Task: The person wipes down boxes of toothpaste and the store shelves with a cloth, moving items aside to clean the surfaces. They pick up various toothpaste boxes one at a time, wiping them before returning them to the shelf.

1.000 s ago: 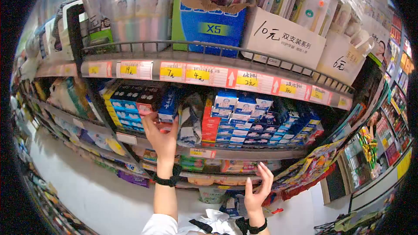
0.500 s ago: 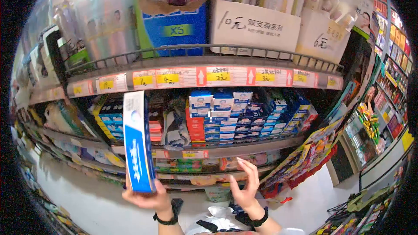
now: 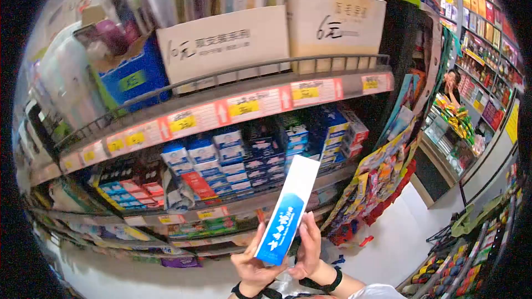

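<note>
You have the white-and-blue box (image 3: 288,211) lifted clear, in front of the shelf (image 3: 249,202), not yet set down; your left hand (image 3: 252,259) grasps its lower end, but whether your right hand's (image 3: 308,248) fingers grip or merely steady it, I cannot tell

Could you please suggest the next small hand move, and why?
Perhaps turn the blue-and-white box to show another side: the left hand supports its lower end, the right hand is alongside, and its lettered face shows.
</note>
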A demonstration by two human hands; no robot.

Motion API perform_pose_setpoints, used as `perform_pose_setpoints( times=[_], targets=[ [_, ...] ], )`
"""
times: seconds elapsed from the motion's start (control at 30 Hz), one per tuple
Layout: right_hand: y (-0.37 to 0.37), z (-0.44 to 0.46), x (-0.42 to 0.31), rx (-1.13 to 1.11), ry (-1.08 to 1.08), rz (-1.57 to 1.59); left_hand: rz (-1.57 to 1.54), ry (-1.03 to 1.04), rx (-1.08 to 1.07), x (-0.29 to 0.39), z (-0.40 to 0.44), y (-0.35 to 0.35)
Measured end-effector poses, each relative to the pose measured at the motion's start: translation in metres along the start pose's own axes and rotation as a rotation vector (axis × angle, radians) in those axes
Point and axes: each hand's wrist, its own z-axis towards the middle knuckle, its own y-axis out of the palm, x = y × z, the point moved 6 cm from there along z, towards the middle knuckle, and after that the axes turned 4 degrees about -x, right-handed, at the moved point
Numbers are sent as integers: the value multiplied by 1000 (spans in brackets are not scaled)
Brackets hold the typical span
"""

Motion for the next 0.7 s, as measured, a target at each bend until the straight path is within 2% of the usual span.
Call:
perform_pose_setpoints(
  times=[0.03,0.17,0.27,0.37,0.57,0.7],
  targets=[
    [-6,-2,3,-43,37,-115,-148,29,9,-9,0,15],
    [-39,-6,26,-12,169,-169,-300,80,22,-16,16,59],
    [-64,-4,40,-16,271,-140,-227,-22,-14,-33,9,90],
    [-84,-6,55,-35,324,-120,-283,-46,-36,-34,17,116],
    [-108,-5,80,-13,387,-62,-145,-7,-33,-38,28,149],
    [-114,-5,93,-80,425,38,-67,-27,-20,-44,32,164]
  ],
)
